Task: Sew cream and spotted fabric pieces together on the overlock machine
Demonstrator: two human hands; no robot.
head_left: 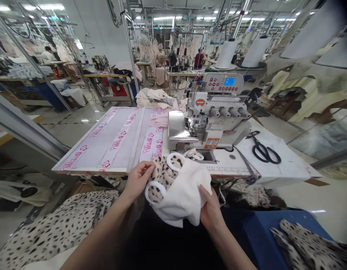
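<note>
Two hands held a white-and-spotted garment piece before a table of printed plastic

Writing showed most clearly on the plastic sheet [117, 140], spread across the left part of the table [90, 173]. Its bands carried pink-red Chinese characters, slanted to the view and apparently reading 都市丽人, repeated beside a flower mark. The sewing machine [193, 102] bore a red oval badge [200, 102] and, lower down, an orange-and-white label [212, 143]; the lettering on both was too small to read. The control panel [224, 83] on top had red buttons and a lit blue screen whose figures could not be made out. A ruled strip [227, 168] ran along the machine's front edge, its numerals illegible.

The garment piece [186, 191] was in the air at the table's near edge, just in front of the machine. The left hand [138, 180] pinched its spotted side between thumb and forefinger, wrist angled inward. The right hand [211, 208] gripped the white side at its right edge, thumb on top and fingers mostly hidden. Both forearms reached up from the lower corners. Two white ring-shaped bands [147, 193] stood out on the piece, one above the other. Black scissors [257, 143] lay right of the machine.
</note>
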